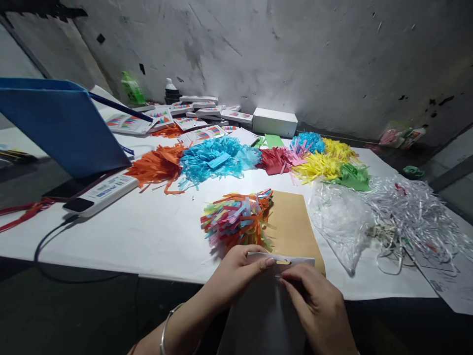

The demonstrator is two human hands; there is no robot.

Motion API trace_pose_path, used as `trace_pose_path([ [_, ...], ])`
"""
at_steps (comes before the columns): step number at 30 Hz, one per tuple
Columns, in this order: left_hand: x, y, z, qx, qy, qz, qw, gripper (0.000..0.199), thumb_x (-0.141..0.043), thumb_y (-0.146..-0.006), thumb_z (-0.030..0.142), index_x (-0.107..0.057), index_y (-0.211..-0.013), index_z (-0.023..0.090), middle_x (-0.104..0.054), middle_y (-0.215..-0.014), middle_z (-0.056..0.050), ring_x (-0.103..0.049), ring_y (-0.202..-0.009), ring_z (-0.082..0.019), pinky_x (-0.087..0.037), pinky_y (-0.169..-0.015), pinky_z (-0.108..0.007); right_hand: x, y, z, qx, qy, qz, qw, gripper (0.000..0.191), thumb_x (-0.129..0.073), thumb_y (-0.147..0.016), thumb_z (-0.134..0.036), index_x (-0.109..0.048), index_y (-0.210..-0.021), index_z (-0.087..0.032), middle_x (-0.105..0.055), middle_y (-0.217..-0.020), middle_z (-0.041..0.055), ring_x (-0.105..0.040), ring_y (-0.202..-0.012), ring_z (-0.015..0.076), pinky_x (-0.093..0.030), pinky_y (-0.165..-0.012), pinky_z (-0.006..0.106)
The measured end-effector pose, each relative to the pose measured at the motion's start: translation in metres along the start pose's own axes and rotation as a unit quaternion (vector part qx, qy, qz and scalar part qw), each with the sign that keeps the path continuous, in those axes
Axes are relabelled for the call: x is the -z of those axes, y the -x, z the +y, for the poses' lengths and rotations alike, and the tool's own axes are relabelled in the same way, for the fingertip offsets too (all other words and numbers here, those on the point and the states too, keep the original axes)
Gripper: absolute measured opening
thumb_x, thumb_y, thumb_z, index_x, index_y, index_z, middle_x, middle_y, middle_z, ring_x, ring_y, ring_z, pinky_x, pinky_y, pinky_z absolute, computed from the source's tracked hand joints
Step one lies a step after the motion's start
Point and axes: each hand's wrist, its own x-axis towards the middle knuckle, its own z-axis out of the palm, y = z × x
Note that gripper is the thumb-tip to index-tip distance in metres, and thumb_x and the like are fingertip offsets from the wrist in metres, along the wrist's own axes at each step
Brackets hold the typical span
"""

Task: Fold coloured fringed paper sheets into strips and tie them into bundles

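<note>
A flat greyish-white packet with a slotted hang hole near its top edge stands tilted over the table's front edge. My left hand grips its upper left edge, thumb on the near face and fingers behind. Just below the hang hole, my right hand has thumb and forefinger pinched together; a tiny pale bit shows at the tips, too small to name. Directly beyond the packet lies a brown paper sheet or envelope. A bundle of multicoloured paper strips rests partly on its left side.
Orange, blue and yellow strip bundles line the table's middle. A clear plastic bag and silvery strips lie right. Left are a blue stand and a cabled white device. Behind: boxes and a white box.
</note>
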Motion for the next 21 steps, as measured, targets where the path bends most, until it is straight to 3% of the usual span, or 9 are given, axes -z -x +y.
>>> trace_pose_path([
  [5,0.001,0.0,-0.001,0.01,0.017,-0.008,1.0,0.036,-0.071,-0.08,0.048,-0.075,-0.082,0.013,-0.071,-0.073,-0.002,-0.059,-0.071,-0.018,-0.041,-0.063,-0.024,-0.013,0.011,0.007,0.08,0.168,0.058,0.981,0.011,-0.059,-0.095,-0.014,-0.064,-0.103,-0.019,-0.068,-0.089,0.0031,-0.064,-0.083,0.0152,-0.05,-0.082,0.027],
  [6,0.001,0.0,-0.002,0.01,0.022,-0.007,1.0,0.035,-0.071,-0.08,0.048,-0.076,-0.083,0.013,-0.071,-0.073,-0.002,-0.059,-0.071,-0.017,-0.041,-0.063,-0.023,-0.016,0.013,0.008,0.074,0.208,0.084,0.972,0.011,-0.062,-0.094,-0.018,-0.064,-0.106,-0.019,-0.068,-0.092,0.0046,-0.064,-0.086,0.0177,-0.048,-0.084,0.031],
  [8,0.001,0.0,-0.003,0.008,0.037,-0.002,0.999,0.034,-0.072,-0.08,0.048,-0.076,-0.083,0.014,-0.071,-0.073,-0.002,-0.059,-0.071,-0.017,-0.041,-0.063,-0.023,-0.021,0.018,0.011,0.022,0.253,0.155,0.955,0.032,-0.066,-0.093,-0.034,-0.06,-0.121,-0.018,-0.066,-0.108,0.0117,-0.062,-0.101,0.0255,-0.047,-0.089,0.04],
  [10,0.0,0.0,-0.004,0.007,0.056,0.001,0.998,0.032,-0.074,-0.079,0.047,-0.076,-0.08,0.015,-0.07,-0.072,-0.001,-0.058,-0.069,-0.016,-0.042,-0.064,-0.023,-0.027,0.021,0.012,-0.063,0.22,0.204,0.952,0.065,-0.064,-0.092,-0.049,-0.043,-0.143,-0.014,-0.058,-0.128,0.0196,-0.057,-0.115,0.0311,-0.049,-0.091,0.045],
  [12,-0.002,0.001,-0.005,0.007,0.07,0.003,0.997,0.032,-0.075,-0.078,0.047,-0.076,-0.078,0.015,-0.07,-0.071,-0.001,-0.058,-0.069,-0.016,-0.043,-0.065,-0.023,-0.031,0.022,0.013,-0.111,0.156,0.192,0.963,0.08,-0.064,-0.089,-0.056,-0.034,-0.151,-0.016,-0.055,-0.132,0.0189,-0.058,-0.118,0.0295,-0.053,-0.089,0.042],
  [15,-0.007,0.003,-0.005,0.009,0.066,0.003,0.998,0.032,-0.077,-0.076,0.047,-0.076,-0.076,0.015,-0.07,-0.072,-0.001,-0.059,-0.071,-0.017,-0.043,-0.067,-0.024,-0.031,0.019,0.015,-0.108,0.101,0.165,0.975,0.05,-0.069,-0.087,-0.053,-0.061,-0.127,-0.025,-0.066,-0.107,0.0066,-0.066,-0.098,0.0208,-0.056,-0.082,0.031],
  [17,-0.008,0.005,-0.004,0.017,0.072,0.002,0.997,0.034,-0.077,-0.075,0.049,-0.076,-0.076,0.015,-0.07,-0.071,0.0,-0.059,-0.07,-0.017,-0.043,-0.066,-0.024,-0.027,0.018,0.018,-0.125,0.057,0.166,0.977,0.027,-0.069,-0.089,-0.046,-0.07,-0.108,-0.026,-0.068,-0.095,0.0029,-0.068,-0.09,0.017,-0.056,-0.079,0.026],
  [19,-0.005,0.007,-0.004,0.03,0.081,0.002,0.996,0.036,-0.078,-0.074,0.05,-0.076,-0.076,0.015,-0.07,-0.069,0.0,-0.059,-0.067,-0.016,-0.042,-0.063,-0.023,-0.023,0.02,0.023,-0.174,-0.023,0.181,0.968,0.025,-0.067,-0.091,-0.042,-0.069,-0.11,-0.026,-0.071,-0.1,0.0042,-0.07,-0.093,0.0173,-0.057,-0.08,0.026],
  [21,0.004,0.011,-0.002,0.037,0.099,0.03,0.994,0.038,-0.08,-0.072,0.052,-0.075,-0.076,0.014,-0.07,-0.068,0.0,-0.06,-0.065,-0.016,-0.042,-0.06,-0.022,-0.019,0.029,0.028,-0.223,-0.132,0.199,0.945,0.041,-0.064,-0.092,-0.05,-0.06,-0.126,-0.027,-0.069,-0.118,0.0088,-0.071,-0.1,0.0204,-0.059,-0.081,0.031],
])
